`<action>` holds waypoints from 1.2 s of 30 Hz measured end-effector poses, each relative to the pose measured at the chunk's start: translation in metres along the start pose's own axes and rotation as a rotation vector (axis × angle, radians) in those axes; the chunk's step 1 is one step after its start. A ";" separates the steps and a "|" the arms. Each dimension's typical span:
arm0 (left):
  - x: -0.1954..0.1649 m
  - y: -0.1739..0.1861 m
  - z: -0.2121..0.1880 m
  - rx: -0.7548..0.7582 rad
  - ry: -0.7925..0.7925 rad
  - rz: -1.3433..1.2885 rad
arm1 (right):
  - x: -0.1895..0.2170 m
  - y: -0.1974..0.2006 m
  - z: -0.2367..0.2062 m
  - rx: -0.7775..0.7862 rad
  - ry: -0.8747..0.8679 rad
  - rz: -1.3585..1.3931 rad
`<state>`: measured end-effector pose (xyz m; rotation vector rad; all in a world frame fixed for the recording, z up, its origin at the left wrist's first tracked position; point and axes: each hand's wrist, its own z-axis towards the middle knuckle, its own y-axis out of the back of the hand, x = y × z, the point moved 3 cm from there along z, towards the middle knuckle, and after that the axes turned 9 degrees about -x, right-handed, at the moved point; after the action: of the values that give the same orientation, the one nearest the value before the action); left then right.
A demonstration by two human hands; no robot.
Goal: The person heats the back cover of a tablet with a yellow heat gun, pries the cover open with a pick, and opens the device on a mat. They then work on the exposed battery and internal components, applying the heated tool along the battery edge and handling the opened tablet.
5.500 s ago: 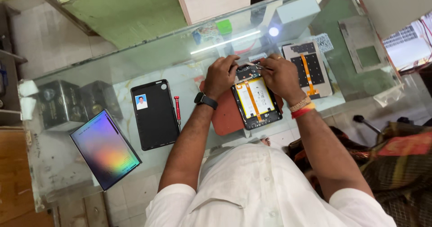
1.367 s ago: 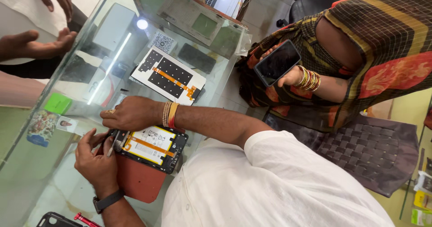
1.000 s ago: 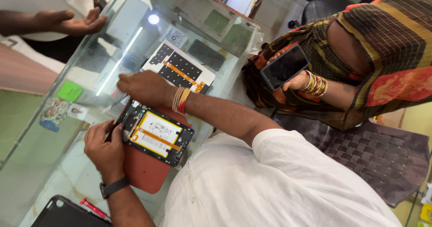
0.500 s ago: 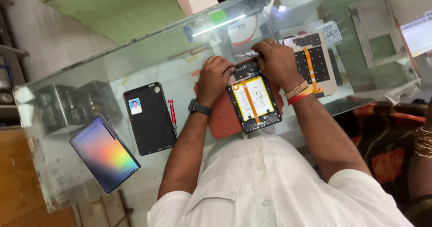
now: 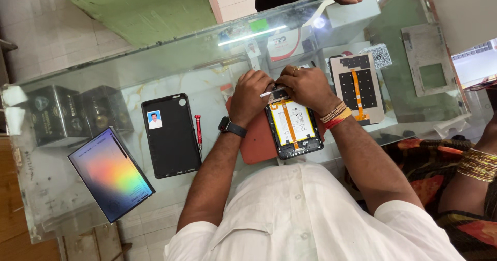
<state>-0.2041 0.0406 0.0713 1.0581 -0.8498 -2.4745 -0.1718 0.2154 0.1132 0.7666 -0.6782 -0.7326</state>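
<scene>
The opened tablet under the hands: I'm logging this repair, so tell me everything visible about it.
The opened tablet lies flat, back cover off, on a reddish-brown mat on the glass counter. Its black frame surrounds a large white battery crossed lengthwise by an orange ribbon cable. The left hand and right hand rest at its far end, where they hold a thin silver tool against that edge.
</scene>
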 end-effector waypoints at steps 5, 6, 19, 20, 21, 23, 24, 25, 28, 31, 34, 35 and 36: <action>0.003 0.002 -0.001 -0.015 -0.006 -0.011 | 0.006 -0.001 0.002 0.017 0.088 -0.074; 0.004 0.003 -0.001 -0.015 -0.003 -0.028 | 0.008 -0.002 0.002 0.019 0.108 -0.091; 0.012 0.017 0.000 0.089 0.338 -0.321 | 0.015 -0.002 0.004 0.036 0.233 -0.194; 0.012 0.017 0.000 0.083 0.318 -0.313 | 0.015 -0.003 0.004 0.038 0.222 -0.194; 0.013 0.017 0.000 0.077 0.297 -0.305 | 0.014 -0.004 0.004 0.039 0.211 -0.194; 0.014 0.017 0.001 0.068 0.276 -0.300 | 0.013 -0.005 0.004 0.037 0.194 -0.193; 0.014 0.017 0.002 0.065 0.274 -0.302 | 0.013 -0.006 0.005 0.032 0.188 -0.193; 0.014 0.016 0.002 0.063 0.274 -0.304 | 0.012 -0.006 0.005 0.028 0.182 -0.191; 0.014 0.015 0.003 0.078 0.318 -0.306 | 0.012 -0.009 0.007 0.027 0.143 -0.217; 0.013 0.017 0.003 0.050 0.272 -0.282 | 0.012 -0.011 0.009 0.068 0.100 -0.208; 0.015 0.016 0.001 0.063 0.323 -0.309 | 0.012 -0.014 0.009 0.086 0.072 -0.221; 0.015 0.015 0.001 0.058 0.301 -0.301 | 0.012 -0.015 0.009 0.082 0.069 -0.223; 0.016 0.015 0.000 0.053 0.281 -0.295 | 0.011 -0.016 0.008 0.079 0.067 -0.225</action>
<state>-0.2142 0.0216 0.0720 1.6061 -0.7182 -2.4547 -0.1763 0.1957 0.1079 0.9465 -0.5686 -0.8846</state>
